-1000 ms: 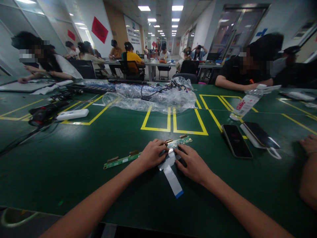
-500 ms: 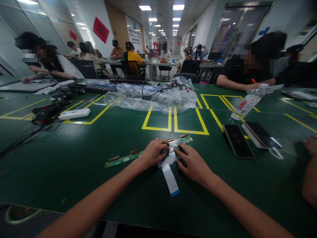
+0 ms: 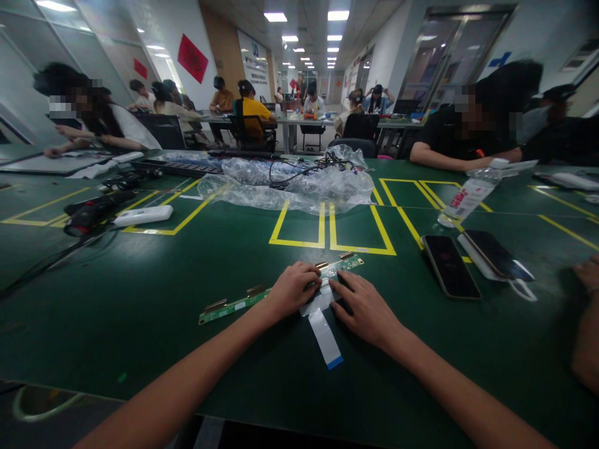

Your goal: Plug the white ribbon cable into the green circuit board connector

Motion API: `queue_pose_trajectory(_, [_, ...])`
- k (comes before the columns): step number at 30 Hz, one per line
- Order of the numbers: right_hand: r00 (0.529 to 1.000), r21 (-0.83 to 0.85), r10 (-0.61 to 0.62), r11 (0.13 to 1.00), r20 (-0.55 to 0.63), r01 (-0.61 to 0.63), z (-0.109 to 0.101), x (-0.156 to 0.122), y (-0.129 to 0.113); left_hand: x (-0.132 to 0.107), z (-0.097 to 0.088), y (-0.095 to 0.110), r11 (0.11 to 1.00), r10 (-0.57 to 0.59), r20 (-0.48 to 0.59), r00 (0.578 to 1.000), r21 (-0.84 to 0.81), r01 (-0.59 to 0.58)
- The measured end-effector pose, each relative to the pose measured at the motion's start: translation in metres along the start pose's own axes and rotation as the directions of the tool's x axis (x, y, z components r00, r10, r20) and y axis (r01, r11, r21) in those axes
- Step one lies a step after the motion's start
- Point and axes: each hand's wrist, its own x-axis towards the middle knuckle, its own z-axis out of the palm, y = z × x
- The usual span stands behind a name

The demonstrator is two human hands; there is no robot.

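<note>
Head view — forward, downward (close)

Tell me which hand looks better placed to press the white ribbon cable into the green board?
Probably right: the right hand has fingertips at the white ribbon cable, while the left hand rests on the green board.

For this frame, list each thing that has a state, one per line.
circuit board: flat on the green mat, pressed by both hands.
ribbon cable: white, lying flat, one end at the board.
left hand: on the board.
right hand: fingertips at the cable's end.
phone: face up, screen dark.
water bottle: lying down.
</note>
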Motion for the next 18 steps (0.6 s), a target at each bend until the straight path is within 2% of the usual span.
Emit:
queue_pose_trajectory(5, [1.000,0.024,-0.015,1.000,-0.002,0.015,0.000,0.001,0.002,-0.002,-0.001,0.009,0.996,0.005,0.004,1.000,0.089,-0.005])
queue_pose_trajectory(10, [1.000,0.062,-0.026,0.998,0.008,0.025,0.000,-0.001,0.004,-0.008,-0.004,0.018,0.986,-0.014,0.062,0.998,0.168,0.004])
queue_pose_trajectory(14, [0.999,0.107,-0.047,0.993,-0.013,0.048,-0.006,-0.002,0.006,-0.022,-0.007,0.018,0.986,-0.003,0.139,0.990,0.163,-0.020])
queue_pose_trajectory(18, [0.996,0.149,-0.061,0.986,-0.063,0.070,-0.014,-0.001,0.005,-0.045,-0.016,0.012,0.987,-0.048,0.191,0.980,0.162,0.016])
